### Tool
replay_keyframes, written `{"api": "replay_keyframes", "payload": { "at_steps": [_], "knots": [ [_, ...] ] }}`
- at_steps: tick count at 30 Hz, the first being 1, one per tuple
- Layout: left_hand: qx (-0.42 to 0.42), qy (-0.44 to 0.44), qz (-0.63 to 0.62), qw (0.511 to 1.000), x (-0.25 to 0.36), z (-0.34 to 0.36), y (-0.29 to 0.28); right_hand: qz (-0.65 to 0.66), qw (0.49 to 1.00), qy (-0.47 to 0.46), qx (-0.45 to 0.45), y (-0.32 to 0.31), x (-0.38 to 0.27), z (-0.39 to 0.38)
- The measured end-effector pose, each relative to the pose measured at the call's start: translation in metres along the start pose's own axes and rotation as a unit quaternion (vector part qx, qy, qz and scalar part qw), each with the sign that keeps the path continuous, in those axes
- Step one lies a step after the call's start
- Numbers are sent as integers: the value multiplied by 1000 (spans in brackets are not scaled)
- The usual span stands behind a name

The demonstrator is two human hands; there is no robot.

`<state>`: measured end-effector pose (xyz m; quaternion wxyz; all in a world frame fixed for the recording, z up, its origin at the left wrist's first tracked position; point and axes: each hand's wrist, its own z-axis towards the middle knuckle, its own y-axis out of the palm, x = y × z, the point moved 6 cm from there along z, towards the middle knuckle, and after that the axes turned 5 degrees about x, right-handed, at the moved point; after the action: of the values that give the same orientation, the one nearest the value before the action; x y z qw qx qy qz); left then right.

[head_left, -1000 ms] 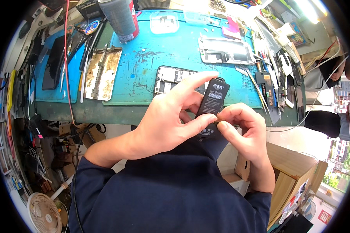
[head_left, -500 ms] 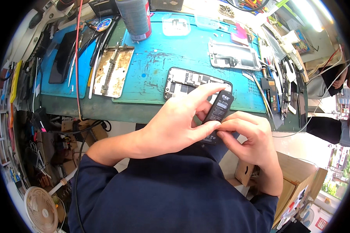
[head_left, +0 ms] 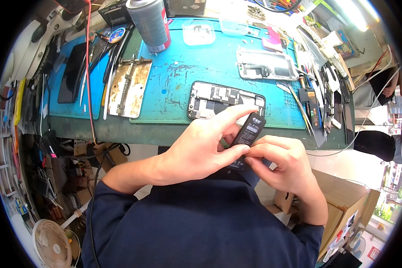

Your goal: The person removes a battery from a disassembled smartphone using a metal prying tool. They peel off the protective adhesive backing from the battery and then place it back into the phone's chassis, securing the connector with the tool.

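Note:
My left hand (head_left: 201, 147) holds a black phone battery (head_left: 245, 134) with pale printing, tilted, between thumb and fingers. The thumb lies across its lower part. My right hand (head_left: 281, 163) is closed in a pinch at the battery's lower right edge; what is between those fingertips is too small to make out. Just beyond my hands an opened phone (head_left: 219, 96) with its inner boards exposed lies on a blue mat (head_left: 174, 78). A silvery phone frame (head_left: 268, 62) lies behind it to the right.
A stained metal fixture (head_left: 129, 87), dark phone (head_left: 71, 73) and tall can (head_left: 149, 27) stand or lie left. Plastic boxes (head_left: 198, 31) are at the back, tools (head_left: 310, 100) crowd the right. A fan (head_left: 51, 243) is lower left; another person's hand (head_left: 388, 89) shows far right.
Both hands and the battery have moved slightly down and rightward relative to a second ago, staying on the same grip. The view has also shifted a little.

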<state>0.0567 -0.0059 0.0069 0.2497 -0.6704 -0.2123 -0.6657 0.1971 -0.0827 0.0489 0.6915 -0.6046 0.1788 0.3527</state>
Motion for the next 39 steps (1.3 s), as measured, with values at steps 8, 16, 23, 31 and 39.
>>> {"api": "replay_keyframes", "payload": {
  "at_steps": [8,16,23,31,39],
  "knots": [
    [-7,-19,1,1000,-2,0,0,28,999,30,15,0,3,-7],
    [18,-40,-50,998,3,3,-6,101,985,117,71,-8,8,-10],
    [0,-8,16,1000,10,2,-3,105,984,134,47,-4,12,-8],
    [62,33,-34,997,3,0,-3,171,967,163,95,5,18,-10],
    [85,48,-45,994,-5,-3,-2,227,948,183,129,14,24,-16]
  ]
}}
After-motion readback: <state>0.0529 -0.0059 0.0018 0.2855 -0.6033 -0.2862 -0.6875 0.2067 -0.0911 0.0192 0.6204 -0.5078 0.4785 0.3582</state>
